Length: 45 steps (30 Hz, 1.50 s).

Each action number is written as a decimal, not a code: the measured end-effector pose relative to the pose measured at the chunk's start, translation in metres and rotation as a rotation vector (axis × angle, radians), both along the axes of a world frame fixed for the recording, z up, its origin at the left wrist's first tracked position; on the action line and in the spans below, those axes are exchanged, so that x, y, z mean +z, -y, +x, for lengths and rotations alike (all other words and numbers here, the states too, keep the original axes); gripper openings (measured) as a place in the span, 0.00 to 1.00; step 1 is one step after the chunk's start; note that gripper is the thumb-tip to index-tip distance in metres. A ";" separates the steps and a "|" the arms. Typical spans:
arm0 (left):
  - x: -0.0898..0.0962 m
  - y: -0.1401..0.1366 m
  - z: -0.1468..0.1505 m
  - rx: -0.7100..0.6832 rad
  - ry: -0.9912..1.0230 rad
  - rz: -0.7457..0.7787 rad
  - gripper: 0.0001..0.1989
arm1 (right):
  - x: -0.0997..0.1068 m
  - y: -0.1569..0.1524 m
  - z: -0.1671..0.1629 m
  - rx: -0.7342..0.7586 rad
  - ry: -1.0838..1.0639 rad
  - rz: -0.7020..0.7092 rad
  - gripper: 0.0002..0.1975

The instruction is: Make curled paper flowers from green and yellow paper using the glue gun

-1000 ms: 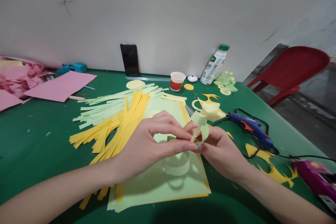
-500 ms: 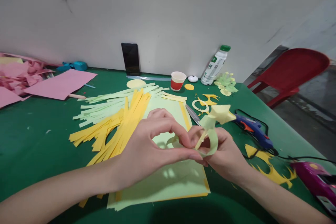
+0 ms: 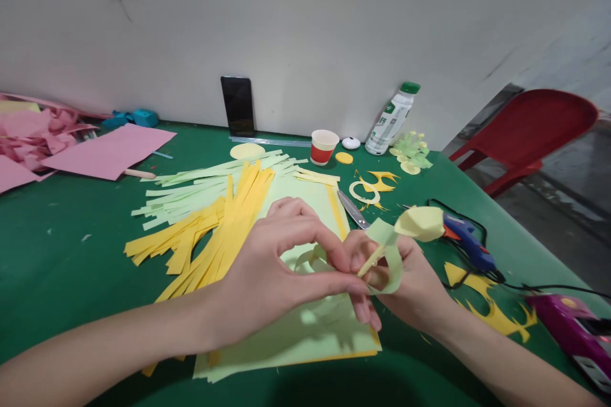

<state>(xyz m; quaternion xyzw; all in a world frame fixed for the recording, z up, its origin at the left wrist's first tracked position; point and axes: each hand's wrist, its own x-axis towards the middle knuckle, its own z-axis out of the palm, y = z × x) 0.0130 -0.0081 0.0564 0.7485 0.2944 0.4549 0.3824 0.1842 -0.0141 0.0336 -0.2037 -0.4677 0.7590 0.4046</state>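
Observation:
My left hand (image 3: pixel 277 261) pinches the lower end of a thin pale stick (image 3: pixel 370 260) between thumb and fingertips. At the stick's upper end sits a pale yellow folded paper star (image 3: pixel 420 223), tilted to the right and seen partly edge-on. A light green paper strip (image 3: pixel 393 264) curls in a loop around the stick, and part of it shows behind the left fingers. My right hand (image 3: pixel 410 280) is closed about the same stick and strip, its fingertips against the left ones and partly hidden. Beneath both hands lie light green paper sheets (image 3: pixel 296 331).
Yellow paper strips (image 3: pixel 238 222) and light green strips (image 3: pixel 186 197) lie left of the sheets. Scissors (image 3: pixel 352 208), a paper cup (image 3: pixel 323 147) and a leaning bottle (image 3: pixel 391 117) stand or lie beyond. A blue glue gun (image 3: pixel 470 245) with its cord lies right.
The star on its stick has tipped over to the right and turned from face-on to nearly edge-on. Some right fingers have extended below the left thumb. The left hand has hardly moved.

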 end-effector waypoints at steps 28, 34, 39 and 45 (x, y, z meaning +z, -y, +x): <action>0.015 -0.012 -0.013 -0.044 -0.040 0.120 0.06 | -0.003 0.000 0.005 -0.120 0.078 0.075 0.03; 0.011 -0.020 -0.015 -0.081 -0.008 -0.028 0.06 | 0.001 0.002 0.005 -0.127 0.086 0.093 0.02; 0.009 -0.023 -0.014 -0.094 0.014 -0.063 0.06 | 0.002 0.001 0.004 -0.132 0.117 0.108 0.04; 0.009 -0.024 -0.013 -0.082 0.003 -0.048 0.05 | 0.001 0.001 0.003 -0.125 0.129 0.105 0.06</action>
